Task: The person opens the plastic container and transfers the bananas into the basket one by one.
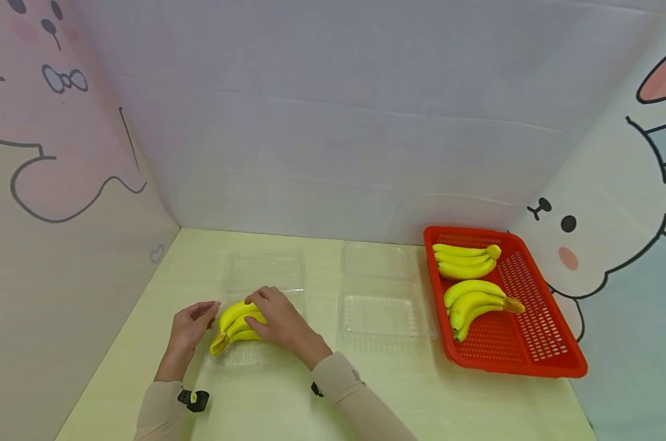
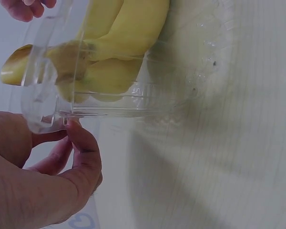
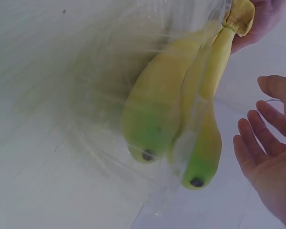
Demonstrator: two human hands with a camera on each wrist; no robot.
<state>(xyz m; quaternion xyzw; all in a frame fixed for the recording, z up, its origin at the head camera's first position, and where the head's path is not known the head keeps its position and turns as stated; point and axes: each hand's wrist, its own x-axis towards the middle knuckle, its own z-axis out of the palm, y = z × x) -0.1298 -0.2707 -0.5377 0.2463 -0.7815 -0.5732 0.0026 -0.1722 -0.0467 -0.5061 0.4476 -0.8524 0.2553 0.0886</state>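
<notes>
A bunch of yellow bananas [image 1: 235,320] lies in a clear plastic clamshell box [image 1: 250,356] on the left of the table, its stem end toward the left hand. With thumb and finger the left hand [image 1: 189,327] pinches the box's rim at a corner, plainest in the left wrist view, where the stem [image 2: 15,67] reaches past the rim. Over the right part of the bunch is the right hand [image 1: 282,323]. In the right wrist view its spread, slightly bent fingers [image 3: 255,138] stand apart from the green banana tips [image 3: 200,167].
The box's lid [image 1: 266,269] lies open toward the back wall. Another open clear box [image 1: 381,315] stands in the middle. On the right, a red plastic basket [image 1: 542,343] holds two banana bunches [image 1: 467,260]. Printed cloth walls enclose the table's back and sides.
</notes>
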